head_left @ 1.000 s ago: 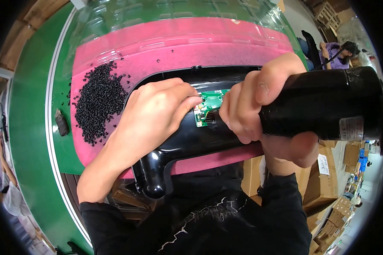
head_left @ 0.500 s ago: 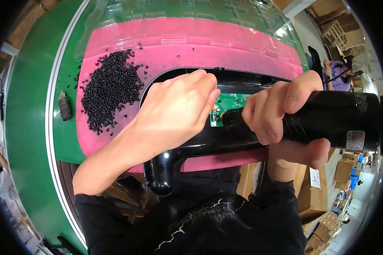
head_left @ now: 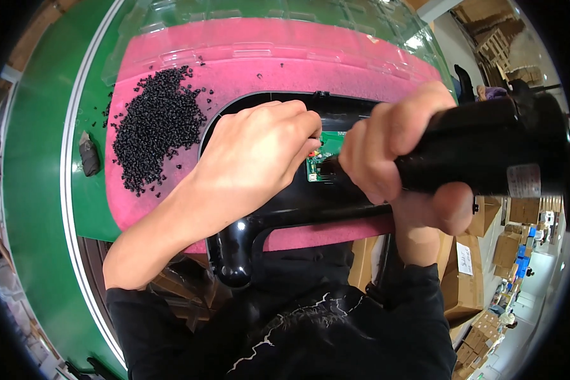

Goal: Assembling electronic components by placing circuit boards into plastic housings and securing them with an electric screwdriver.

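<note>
A glossy black plastic housing (head_left: 235, 250) lies across the pink mat, its hollow side up, with a green circuit board (head_left: 331, 143) inside. My left hand (head_left: 256, 152) is over the housing's left part, fingers curled together at the board's left edge. Whatever those fingertips may pinch is hidden. My right hand (head_left: 386, 142) wraps around a thick black electric screwdriver (head_left: 481, 149), whose narrow end points left toward the board. The tip touches or nears the board's lower edge; I cannot tell which.
A heap of small black screws (head_left: 155, 126) covers the left of the pink mat (head_left: 247, 38). Behind it is a clear plastic tray (head_left: 253, 54). A dark wrapped lump (head_left: 90, 155) sits on the green table (head_left: 41, 190). Cardboard boxes (head_left: 460, 285) stand at lower right.
The screwdriver and my right hand have shifted left and slightly up in view, and the tool's rear end has risen. My left hand stays at the board, its fingers still curled.
</note>
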Tool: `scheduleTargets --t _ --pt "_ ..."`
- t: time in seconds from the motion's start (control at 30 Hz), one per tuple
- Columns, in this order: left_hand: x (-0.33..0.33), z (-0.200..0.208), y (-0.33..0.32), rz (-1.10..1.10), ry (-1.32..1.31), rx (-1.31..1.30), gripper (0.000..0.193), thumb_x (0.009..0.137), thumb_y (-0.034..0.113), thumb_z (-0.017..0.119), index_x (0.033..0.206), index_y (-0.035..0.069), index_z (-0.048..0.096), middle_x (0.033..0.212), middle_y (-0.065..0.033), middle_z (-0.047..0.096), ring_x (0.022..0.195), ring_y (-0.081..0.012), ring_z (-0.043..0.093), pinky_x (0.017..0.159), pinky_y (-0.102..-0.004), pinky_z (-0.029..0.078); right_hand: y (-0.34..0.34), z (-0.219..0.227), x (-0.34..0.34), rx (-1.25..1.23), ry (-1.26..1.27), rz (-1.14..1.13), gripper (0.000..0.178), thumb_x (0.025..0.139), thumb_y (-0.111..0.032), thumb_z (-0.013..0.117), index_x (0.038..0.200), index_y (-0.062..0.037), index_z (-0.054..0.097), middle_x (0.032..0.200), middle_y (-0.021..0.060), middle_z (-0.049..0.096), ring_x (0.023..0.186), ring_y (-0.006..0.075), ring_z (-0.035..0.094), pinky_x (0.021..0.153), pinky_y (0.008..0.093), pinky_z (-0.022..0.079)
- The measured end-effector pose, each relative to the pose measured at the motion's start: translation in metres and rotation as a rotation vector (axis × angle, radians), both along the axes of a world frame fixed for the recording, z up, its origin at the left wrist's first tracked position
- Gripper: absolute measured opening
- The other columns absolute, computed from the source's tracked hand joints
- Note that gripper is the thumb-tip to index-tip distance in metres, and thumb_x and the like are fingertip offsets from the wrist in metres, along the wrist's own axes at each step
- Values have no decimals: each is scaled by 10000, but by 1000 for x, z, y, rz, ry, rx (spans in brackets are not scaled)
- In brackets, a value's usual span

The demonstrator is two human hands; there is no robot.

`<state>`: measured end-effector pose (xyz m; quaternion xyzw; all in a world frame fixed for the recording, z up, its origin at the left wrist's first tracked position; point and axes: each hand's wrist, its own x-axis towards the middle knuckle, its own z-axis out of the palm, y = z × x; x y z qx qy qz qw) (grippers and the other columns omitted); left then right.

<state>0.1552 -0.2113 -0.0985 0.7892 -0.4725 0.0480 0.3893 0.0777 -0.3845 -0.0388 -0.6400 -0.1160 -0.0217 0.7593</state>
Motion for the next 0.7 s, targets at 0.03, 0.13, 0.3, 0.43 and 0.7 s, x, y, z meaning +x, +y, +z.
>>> scheduleTargets --t 0.03,0.13,0.3,0.43,0.7 --pt "0 0 0 -4 -2 -3 121 847 109 682 849 14 608 787 -115 596 790 -330 636 653 -432 518 -9 0 8 -23 30 136 612 798 -561 787 1037 -67 516 644 8 507 504 115 452 486 273 361" --pt "-1 -1 0 11 6 34 113 835 99 686 841 12 614 803 -115 607 799 -332 638 661 -437 521 -23 -3 21 -150 17 361 633 788 -577 788 1039 -66 513 633 7 507 498 117 454 484 277 362" --pt "-1 -1 1 -51 36 69 117 816 109 707 848 26 631 804 -111 617 818 -336 647 678 -444 530 0 2 -6 8 -48 -59 658 766 -583 803 1053 -70 507 632 7 518 492 123 473 487 278 379" --pt "1 6 2 -162 101 129 179 777 88 753 895 -4 655 855 -125 654 846 -335 647 732 -429 527 -24 -4 10 197 -458 201 594 860 -599 686 1124 -100 499 680 -31 540 525 104 528 560 269 419" --pt "2 4 -4 -259 174 -82 155 780 0 742 898 -38 650 826 -150 650 732 -331 635 641 -383 518 -43 9 5 212 -517 163 552 876 -587 650 1142 -127 502 703 -35 540 524 82 533 607 271 452"
